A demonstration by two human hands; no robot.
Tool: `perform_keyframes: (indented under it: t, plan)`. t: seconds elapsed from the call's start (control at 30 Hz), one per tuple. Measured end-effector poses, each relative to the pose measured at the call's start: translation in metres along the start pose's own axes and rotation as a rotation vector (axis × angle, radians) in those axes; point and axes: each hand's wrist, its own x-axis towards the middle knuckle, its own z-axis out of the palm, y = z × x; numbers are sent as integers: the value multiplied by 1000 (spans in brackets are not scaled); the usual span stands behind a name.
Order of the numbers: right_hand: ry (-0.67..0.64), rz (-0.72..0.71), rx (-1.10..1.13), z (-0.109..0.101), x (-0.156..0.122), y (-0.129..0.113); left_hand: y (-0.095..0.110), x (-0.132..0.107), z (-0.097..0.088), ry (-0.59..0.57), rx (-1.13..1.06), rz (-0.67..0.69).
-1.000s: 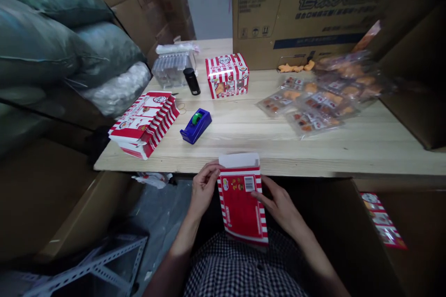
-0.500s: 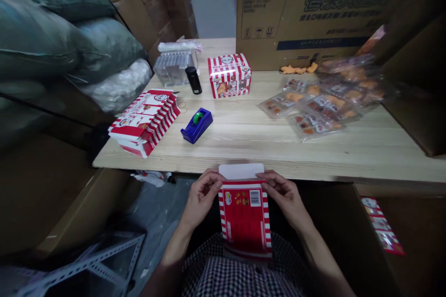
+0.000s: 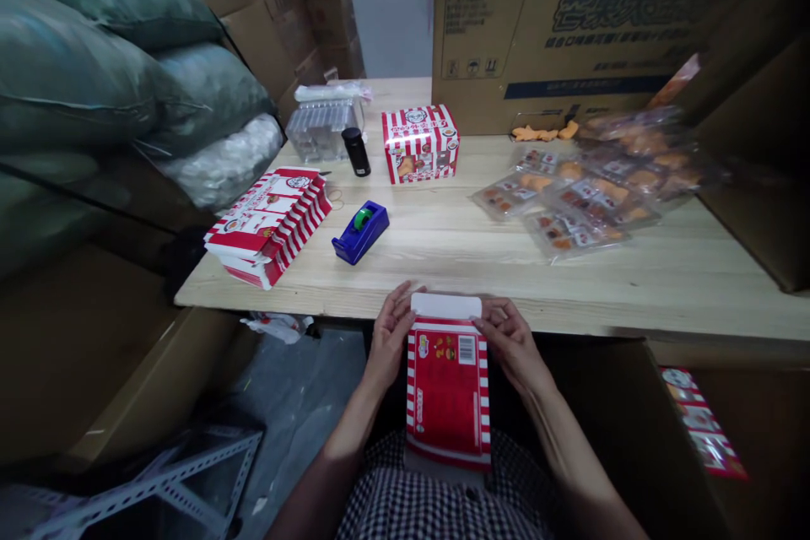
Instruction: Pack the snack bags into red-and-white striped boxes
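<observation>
Between my hands, in front of the table's near edge, is a flattened red-and-white striped carton [image 3: 448, 392] with a white flap at its top and a barcode below it. My left hand [image 3: 391, 339] pinches the carton's upper left edge, thumb in front. At the upper right corner, my right hand [image 3: 511, 344] grips the carton the same way. Its lower end lies against the checked cloth at my lap. A stack of similar flat cartons [image 3: 269, 224] rests on the table's left side, and an assembled striped box [image 3: 421, 143] stands further back.
A blue tape dispenser [image 3: 361, 232] and a black cylinder [image 3: 355, 152] are on the table [image 3: 430, 257]. Clear plastic containers [image 3: 322, 128] stand behind. Bagged toy food pieces [image 3: 582, 194] lie at right, before a large cardboard box [image 3: 494, 34]. Stuffed sacks [image 3: 82, 59] pile up at left.
My left hand has shifted right along the carton's edge, its fingers now more extended behind it. The carton has risen slightly in view, and its flap still stands up.
</observation>
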Motion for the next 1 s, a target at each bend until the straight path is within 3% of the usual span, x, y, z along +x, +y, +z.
perform_keyframes:
  t: [0.17, 0.33, 0.53, 0.73, 0.9, 1.0]
  plan:
    - [-168, 126, 50, 11, 1, -10, 7, 3, 8, -48, -176, -183]
    - [-244, 165, -31, 10, 17, -8, 10, 12, 5, -49, -145, -248]
    - [-142, 158, 56, -8, 7, 3, 10, 7, -3, -77, -20, -162]
    - [-113, 89, -37, -13, -5, 6, 2, 0, -14, -211, 250, -80]
    - [-186, -24, -178, -22, -2, 9, 2, 1, -18, -230, 280, -46]
    - [-280, -10, -246, -31, -2, 7, 7, 0, -19, -290, 343, -66]
